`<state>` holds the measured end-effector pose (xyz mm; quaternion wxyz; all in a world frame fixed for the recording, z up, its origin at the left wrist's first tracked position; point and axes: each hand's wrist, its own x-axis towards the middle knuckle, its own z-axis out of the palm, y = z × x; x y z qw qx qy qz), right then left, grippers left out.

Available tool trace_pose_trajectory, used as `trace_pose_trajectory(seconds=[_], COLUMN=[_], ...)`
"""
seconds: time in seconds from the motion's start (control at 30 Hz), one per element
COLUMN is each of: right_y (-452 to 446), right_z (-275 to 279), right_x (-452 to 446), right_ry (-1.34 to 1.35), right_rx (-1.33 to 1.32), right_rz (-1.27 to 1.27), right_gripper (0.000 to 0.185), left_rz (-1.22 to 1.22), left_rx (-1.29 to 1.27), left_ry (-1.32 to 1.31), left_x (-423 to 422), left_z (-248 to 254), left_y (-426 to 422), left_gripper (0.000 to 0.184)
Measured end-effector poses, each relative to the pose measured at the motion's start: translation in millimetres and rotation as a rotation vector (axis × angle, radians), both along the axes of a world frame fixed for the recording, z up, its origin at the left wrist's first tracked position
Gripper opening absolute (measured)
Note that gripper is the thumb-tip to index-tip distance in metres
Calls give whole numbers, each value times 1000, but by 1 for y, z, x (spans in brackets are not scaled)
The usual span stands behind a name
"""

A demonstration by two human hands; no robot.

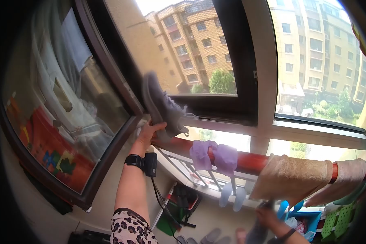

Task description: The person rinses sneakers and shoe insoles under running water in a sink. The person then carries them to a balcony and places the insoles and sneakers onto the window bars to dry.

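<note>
My left hand (150,132) is closed around the heel end of a grey lace-up sneaker (162,106). The shoe stands toe up by the open window, above the left end of the red rail (248,162), its laces hanging loose. Lower right, my right hand (267,216) is blurred, with its fingers wrapped round a dark grey shoe (257,232) that hangs below it. That hand is just under a tan towel (295,177) draped over the rail. A black device with a cable (150,164) is strapped to my left wrist.
A purple cloth (214,155) hangs on the rail, beside white bars. The brown-framed window sash (91,185) swings inward on the left. Below are several shoes (210,236), a green dustpan-like item (170,219), pale slippers (232,197), a blue basket (309,221) and green slippers (338,219).
</note>
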<state>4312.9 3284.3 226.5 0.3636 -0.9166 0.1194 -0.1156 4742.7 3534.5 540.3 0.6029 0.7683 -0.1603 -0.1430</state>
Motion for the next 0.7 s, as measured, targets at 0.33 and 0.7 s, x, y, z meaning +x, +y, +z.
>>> trace_pose_trajectory(seconds=[0.33,0.7], right_y=[3,6], right_z=[-4,5], right_x=[5,7], right_ry=[-58,-53], right_rx=[-7,22], right_rz=[-3,-13], right_gripper=[15,14], left_rz=[-162,-128], left_rx=[-279,-374], left_ry=[244,66], left_x=[51,-2], left_z=[-26,-16], left_y=[53,50], left_gripper=[47,50])
